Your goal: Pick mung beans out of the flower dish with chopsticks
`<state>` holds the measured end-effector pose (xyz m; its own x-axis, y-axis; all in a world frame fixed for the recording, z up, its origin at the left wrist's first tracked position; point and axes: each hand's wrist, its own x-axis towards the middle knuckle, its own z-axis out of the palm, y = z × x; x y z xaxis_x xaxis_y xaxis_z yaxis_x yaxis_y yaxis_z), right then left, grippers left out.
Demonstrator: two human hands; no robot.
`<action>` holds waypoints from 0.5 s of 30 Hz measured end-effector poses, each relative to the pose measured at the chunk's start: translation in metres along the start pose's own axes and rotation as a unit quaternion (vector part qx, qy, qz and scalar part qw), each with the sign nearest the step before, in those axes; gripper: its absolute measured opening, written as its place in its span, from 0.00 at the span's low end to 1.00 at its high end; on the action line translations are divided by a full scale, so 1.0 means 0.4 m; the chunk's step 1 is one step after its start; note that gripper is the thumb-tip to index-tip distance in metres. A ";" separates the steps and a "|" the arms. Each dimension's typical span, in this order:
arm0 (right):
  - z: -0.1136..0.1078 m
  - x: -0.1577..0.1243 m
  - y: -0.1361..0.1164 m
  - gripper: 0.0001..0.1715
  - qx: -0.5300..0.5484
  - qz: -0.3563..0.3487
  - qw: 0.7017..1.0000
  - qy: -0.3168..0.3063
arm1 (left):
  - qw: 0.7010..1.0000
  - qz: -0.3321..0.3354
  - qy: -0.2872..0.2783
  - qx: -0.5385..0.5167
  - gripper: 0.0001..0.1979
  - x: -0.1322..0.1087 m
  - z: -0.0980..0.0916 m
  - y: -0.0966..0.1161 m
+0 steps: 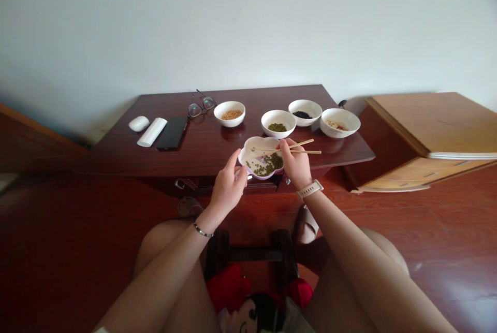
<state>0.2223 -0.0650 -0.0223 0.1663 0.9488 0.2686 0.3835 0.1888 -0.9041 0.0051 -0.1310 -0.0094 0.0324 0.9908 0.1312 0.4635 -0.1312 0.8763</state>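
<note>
My left hand [228, 186] grips the left edge of a scalloped, pale dish [250, 145] at the table's front edge. Scattered small green beans [267, 167] lie in the dish, mostly toward its right and front. Between the fingers of my right hand [296, 166] is a pair of wooden chopsticks [306, 151], their tips over the inside of the dish. Just behind the dish stands a white bowl [267, 129] with more green beans [277, 127] in it. Whether the chopstick tips pinch a bean is too small to tell.
Nearby are white bowls with tan grains [231, 115], black beans [302, 115] and mixed pale and reddish pieces [337, 125]. Glasses [202, 106], a black phone [172, 133], a white case [152, 132] and a white rounded object [139, 124] lie left. A wooden cabinet [435, 120] stands right.
</note>
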 end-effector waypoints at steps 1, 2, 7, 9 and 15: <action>0.000 0.000 0.000 0.24 0.000 0.000 1.000 -0.001 | 1.000 0.001 0.000 -0.001 0.31 0.000 0.000 0.000; 0.000 -0.001 -0.001 0.24 0.001 0.000 1.000 -0.002 | 1.000 0.002 0.000 -0.002 0.31 0.000 0.000 0.000; -0.001 -0.002 -0.002 0.25 0.003 -0.001 1.000 -0.002 | 1.000 0.002 0.000 -0.003 0.30 -0.001 0.000 0.001; -0.002 -0.001 -0.003 0.24 0.001 -0.001 1.000 -0.004 | 1.000 0.001 -0.001 0.001 0.31 0.000 0.000 0.000; 0.000 0.001 -0.002 0.25 0.007 -0.001 1.000 -0.003 | 1.000 -0.001 0.001 0.013 0.31 0.002 0.001 0.000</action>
<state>0.2221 -0.0648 -0.0215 0.1601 0.9499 0.2684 0.3710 0.1941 -0.9081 0.0055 -0.1304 -0.0097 0.0305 0.9909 0.1307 0.4867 -0.1290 0.8640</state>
